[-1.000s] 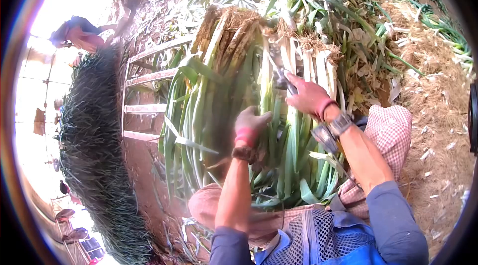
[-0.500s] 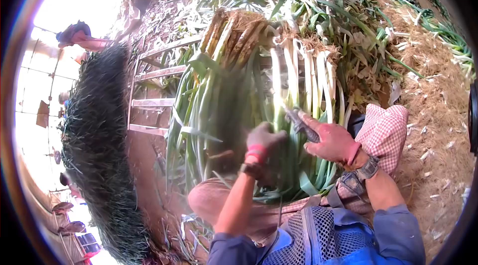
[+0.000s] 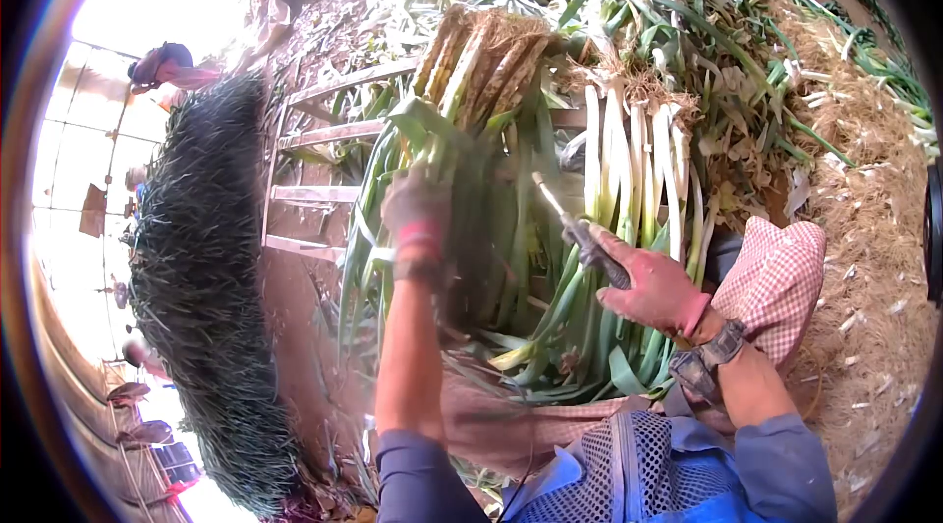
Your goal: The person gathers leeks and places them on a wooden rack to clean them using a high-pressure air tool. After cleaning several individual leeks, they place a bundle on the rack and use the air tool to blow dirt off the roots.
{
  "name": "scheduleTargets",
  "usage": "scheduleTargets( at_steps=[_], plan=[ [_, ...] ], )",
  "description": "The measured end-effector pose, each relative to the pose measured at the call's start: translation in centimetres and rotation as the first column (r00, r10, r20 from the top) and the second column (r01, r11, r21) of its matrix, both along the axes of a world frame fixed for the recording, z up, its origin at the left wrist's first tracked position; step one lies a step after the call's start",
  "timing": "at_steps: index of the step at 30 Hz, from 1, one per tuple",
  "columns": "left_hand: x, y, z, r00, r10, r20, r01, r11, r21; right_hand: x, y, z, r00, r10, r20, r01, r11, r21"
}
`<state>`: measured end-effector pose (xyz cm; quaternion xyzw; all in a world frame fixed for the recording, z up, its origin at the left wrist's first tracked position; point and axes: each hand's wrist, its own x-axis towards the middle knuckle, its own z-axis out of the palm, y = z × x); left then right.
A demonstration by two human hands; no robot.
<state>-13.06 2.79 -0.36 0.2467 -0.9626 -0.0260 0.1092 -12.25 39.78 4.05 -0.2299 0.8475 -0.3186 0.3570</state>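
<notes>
Blurred by motion, my left hand [image 3: 416,207] in a grey-and-pink glove is over the green leaves at the left of a bunch of unpeeled green onions [image 3: 483,66] with brown, rooty ends; its fingers are smeared. My right hand [image 3: 648,287], in a pinkish glove, is closed around the grey handle of what looks like an air blow gun [image 3: 596,256]. Its thin pale tip points up and left toward the onion bunch. Right of that bunch lie cleaned green onions [image 3: 629,165], with white stalks and roots at the far end and leaves toward my lap.
A metal slatted rack [image 3: 329,134] lies under the onions. On the left stands a long stack of dark green onion tops [image 3: 201,277]. Leaf scraps [image 3: 678,22] heap up beyond, and root trimmings [image 3: 864,258] cover the ground at right. A person [image 3: 167,66] shows at upper left.
My left hand has moved left and away, from near the right hand to the unpeeled bunch. The tool's pale tip now shows. The white stalks are more spread apart from that bunch.
</notes>
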Motion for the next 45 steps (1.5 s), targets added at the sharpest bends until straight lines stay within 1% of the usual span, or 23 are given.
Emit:
scheduleTargets(
  at_steps=[1, 3, 4, 6, 8, 10, 11, 12, 14, 16, 18, 19, 20, 22, 26, 28, 29, 32, 36, 40, 41, 43, 45],
  plan=[
    [-0.6, 0.0, 0.1, 1.0, 0.0, 0.002, 0.0, 1.0, 0.0, 0.2, -0.3, -1.0, 0.998, -0.022, -0.054, 0.02, 0.999, -0.034],
    [-1.1, 0.1, 0.6, 0.979, 0.061, 0.193, -0.101, 0.974, 0.202, 0.2, -0.9, -1.8, 0.998, -0.032, -0.059, 0.029, 0.998, -0.052],
    [-1.3, 0.2, 1.0, 0.979, 0.063, 0.192, -0.103, 0.974, 0.202, 0.2, -1.2, -1.9, 0.996, -0.042, -0.074, 0.036, 0.997, -0.07],
    [-1.3, 0.7, 1.7, 0.961, -0.028, 0.275, -0.069, 0.939, 0.337, 0.7, -1.5, -1.7, 0.997, 0.016, -0.071, -0.024, 0.993, -0.116],
    [-1.0, 3.1, 2.0, 0.953, 0.019, 0.303, -0.124, 0.936, 0.33, 0.6, -2.1, -1.0, 0.995, 0.067, -0.073, -0.079, 0.983, -0.166],
    [0.1, 4.4, 1.0, 0.956, 0.024, 0.292, -0.122, 0.939, 0.321, -0.1, -2.7, 0.2, 0.999, -0.034, -0.041, 0.032, 0.998, -0.056],
    [0.4, 4.8, 0.6, 0.955, 0.024, 0.294, -0.123, 0.939, 0.322, -0.3, -2.9, -0.8, 0.995, -0.062, -0.081, 0.052, 0.992, -0.119],
    [0.5, 5.1, 0.5, 0.958, 0.039, 0.283, -0.137, 0.933, 0.333, -0.3, -3.1, -0.6, 0.995, -0.061, -0.081, 0.051, 0.992, -0.118],
    [0.7, 5.2, 0.2, 0.961, 0.057, 0.272, -0.152, 0.927, 0.344, -0.2, -4.1, 0.1, 0.996, 0.084, -0.002, -0.084, 0.987, -0.138],
    [0.8, 5.3, 0.1, 0.968, 0.074, 0.241, -0.158, 0.923, 0.351, -0.7, -5.4, -0.3, 0.998, 0.058, -0.038, -0.062, 0.988, -0.138],
    [0.9, 5.2, 0.2, 0.973, 0.059, 0.225, -0.138, 0.926, 0.351, -2.2, -6.7, -0.1, 0.999, -0.014, -0.035, 0.012, 0.999, -0.04],
    [0.9, 5.0, 0.3, 0.976, 0.048, 0.211, -0.121, 0.929, 0.35, -2.6, -7.1, -1.6, 0.992, -0.015, -0.125, -0.001, 0.992, -0.13],
    [1.0, 4.7, 0.4, 0.976, 0.049, 0.21, -0.122, 0.929, 0.349, -3.0, -7.4, -2.1, 0.992, -0.014, -0.125, -0.002, 0.991, -0.131],
    [0.9, 3.9, 0.3, 0.979, 0.024, 0.203, -0.105, 0.911, 0.398, -4.9, -8.4, -1.9, 0.993, -0.007, -0.122, 0.001, 0.999, -0.05],
    [0.9, 2.9, -0.3, 0.983, -0.006, 0.184, -0.074, 0.903, 0.424, -9.5, -10.9, -1.3, 0.99, -0.081, -0.119, 0.076, 0.996, -0.05],
    [0.9, 2.7, -0.4, 0.986, -0.034, 0.162, -0.045, 0.886, 0.461, -11.7, -12.2, 0.2, 0.991, -0.083, -0.104, 0.085, 0.996, 0.009],
    [0.9, 2.6, -0.4, 0.986, -0.036, 0.162, -0.044, 0.885, 0.463, -12.8, -13.1, -0.3, 0.984, -0.095, -0.151, 0.098, 0.995, 0.013],
    [0.8, 2.3, -0.3, 0.982, -0.057, 0.178, -0.041, 0.863, 0.504, -16.2, -15.3, -0.5, 0.979, -0.163, -0.125, 0.172, 0.983, 0.061],
    [1.2, 2.2, -0.3, 0.993, -0.028, 0.118, -0.052, 0.78, 0.624, -18.7, -15.9, -2.9, 0.944, -0.182, -0.276, 0.182, 0.983, -0.026],
    [1.3, 1.8, -1.8, 1.0, -0.001, 0.006, -0.005, 0.633, 0.774, -16.0, -13.5, -2.1, 0.981, -0.138, -0.134, 0.14, 0.99, 0.005],
    [1.4, 1.9, -1.8, 1.0, 0.0, 0.005, -0.004, 0.632, 0.775, -14.8, -12.4, -2.0, 0.985, -0.141, -0.1, 0.14, 0.99, -0.022],
    [1.6, 2.9, 0.2, 0.999, 0.001, 0.041, -0.036, 0.52, 0.854, -11.8, -10.0, -1.8, 0.992, -0.12, -0.026, 0.12, 0.993, -0.021],
    [1.7, 2.5, -0.7, 0.999, 0.02, 0.034, -0.039, 0.485, 0.874, -8.0, -7.7, -2.3, 0.998, -0.061, -0.002, 0.061, 0.997, -0.038]
  ],
)
